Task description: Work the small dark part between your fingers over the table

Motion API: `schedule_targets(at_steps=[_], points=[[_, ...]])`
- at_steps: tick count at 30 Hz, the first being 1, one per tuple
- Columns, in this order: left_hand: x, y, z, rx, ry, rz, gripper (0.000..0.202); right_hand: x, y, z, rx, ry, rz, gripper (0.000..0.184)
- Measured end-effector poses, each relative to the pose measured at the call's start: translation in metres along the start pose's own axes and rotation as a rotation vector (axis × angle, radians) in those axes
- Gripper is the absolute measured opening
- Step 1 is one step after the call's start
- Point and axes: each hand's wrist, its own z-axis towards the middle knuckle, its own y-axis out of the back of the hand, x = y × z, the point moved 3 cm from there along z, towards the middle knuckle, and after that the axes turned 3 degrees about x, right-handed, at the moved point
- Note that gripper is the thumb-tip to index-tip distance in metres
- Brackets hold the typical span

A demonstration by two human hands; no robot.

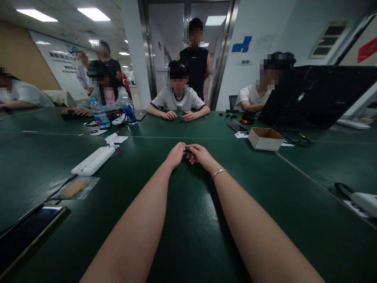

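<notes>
Both my arms stretch forward over the dark green table (182,220). My left hand (176,154) and my right hand (199,153) meet at the middle of the table, fingers curled. Between their fingertips they pinch a small dark object (187,149), too small to name. A silver bracelet (219,172) sits on my right wrist.
A white power strip (93,160), a clear packet (75,188) and a phone (28,232) lie at the left. A cardboard box (265,138) and a black laptop (315,94) stand at the right. Two water bottles (99,112) stand far left. Several people sit or stand across the table.
</notes>
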Motion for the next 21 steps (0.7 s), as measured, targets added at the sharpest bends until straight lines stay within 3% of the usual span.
schedule_targets(at_steps=[11, 21], points=[[-0.005, 0.005, 0.0, -0.081, 0.1, 0.026, 0.008, -0.001, 0.007, -0.001, -0.04, 0.013, 0.203, 0.011], [-0.011, 0.008, -0.002, -0.078, 0.078, -0.069, 0.011, -0.002, 0.012, 0.0, -0.028, 0.019, 0.293, 0.009]])
